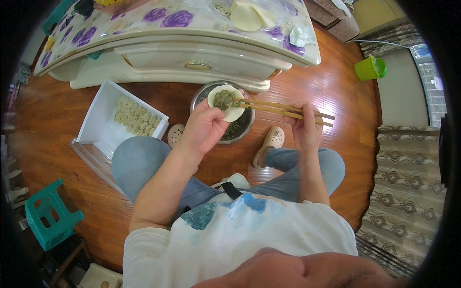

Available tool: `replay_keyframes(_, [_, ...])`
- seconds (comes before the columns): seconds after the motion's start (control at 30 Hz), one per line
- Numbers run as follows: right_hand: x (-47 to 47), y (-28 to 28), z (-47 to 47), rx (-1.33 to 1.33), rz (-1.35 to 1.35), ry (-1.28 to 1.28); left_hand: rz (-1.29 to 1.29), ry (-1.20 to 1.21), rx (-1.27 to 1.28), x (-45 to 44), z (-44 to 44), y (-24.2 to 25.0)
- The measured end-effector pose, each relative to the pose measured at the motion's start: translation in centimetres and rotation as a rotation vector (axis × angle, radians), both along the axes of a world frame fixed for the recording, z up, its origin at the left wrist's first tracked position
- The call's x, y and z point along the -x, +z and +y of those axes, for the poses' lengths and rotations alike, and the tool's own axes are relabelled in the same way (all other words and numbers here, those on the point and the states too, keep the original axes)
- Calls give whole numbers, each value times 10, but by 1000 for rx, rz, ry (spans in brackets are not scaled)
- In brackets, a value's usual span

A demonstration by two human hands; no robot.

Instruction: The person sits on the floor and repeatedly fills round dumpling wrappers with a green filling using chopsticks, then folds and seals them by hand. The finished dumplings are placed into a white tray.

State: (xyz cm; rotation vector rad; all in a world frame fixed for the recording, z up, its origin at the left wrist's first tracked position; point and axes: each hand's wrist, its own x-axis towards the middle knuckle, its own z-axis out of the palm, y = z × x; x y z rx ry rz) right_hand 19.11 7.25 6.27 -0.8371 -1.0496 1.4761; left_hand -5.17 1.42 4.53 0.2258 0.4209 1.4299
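Observation:
In my left hand (205, 127) lies a round dumpling wrapper (235, 114), held over a metal bowl. A mound of green, chopped filling (223, 99) sits on the wrapper. My right hand (304, 122) grips a pair of wooden chopsticks (281, 108), whose tips touch the filling. Below, the metal bowl (248, 126) stands on the floor between my feet, with more filling showing inside and part of it hidden by my left hand. To the left, a white drawer-like bin (95, 124) contains rows of folded dumplings (135, 117).
Ahead is a table (133, 25) with a purple-flowered cover, bearing a stack of wrappers (248, 16) and a crumpled tissue (298, 36). A green plastic stool (52, 216) stands at lower left. A lime-green bucket (368, 68) is at right, near a patterned curtain (403, 187).

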Motion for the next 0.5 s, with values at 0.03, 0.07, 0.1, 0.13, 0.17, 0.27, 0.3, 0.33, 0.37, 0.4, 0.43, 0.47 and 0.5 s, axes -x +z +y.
replay_keyframes(0.03, [-1,-1,-1,-19,-35,-9,0,-4,-18,0,0,0])
replay_keyframes(0.07, [-4,-1,-2,-38,-71,-18,25,-5,6,-1,1,1])
replay_keyframes(0.1, [-6,-1,-1,-50,-102,-7,38,-4,8,-1,1,1])
replay_keyframes(0.13, [-11,2,1,-65,-97,-24,50,-4,10,-1,1,1])
replay_keyframes(0.17, [-18,7,4,-75,-86,-23,61,-5,4,-1,2,1])
replay_keyframes(0.27, [-24,7,6,-76,-13,-56,76,-7,8,-3,3,1])
replay_keyframes(0.3, [-23,6,5,-79,34,-81,72,-7,23,-5,2,1])
replay_keyframes(0.33, [-21,3,2,-62,-6,-75,49,-9,2,-6,2,1])
replay_keyframes(0.37, [-15,-2,-2,-53,-29,-74,65,-15,19,-6,3,1])
replay_keyframes(0.4, [-12,-4,-5,-51,-42,-38,62,-21,1,-6,3,1])
replay_keyframes(0.43, [-12,-3,-7,-71,-55,-88,58,-25,-16,-6,4,1])
replay_keyframes(0.47, [-12,-2,-8,-96,-59,-103,53,-14,5,-6,4,1])
replay_keyframes(0.5, [-12,1,-8,-123,-63,-108,47,-4,27,-6,3,1])
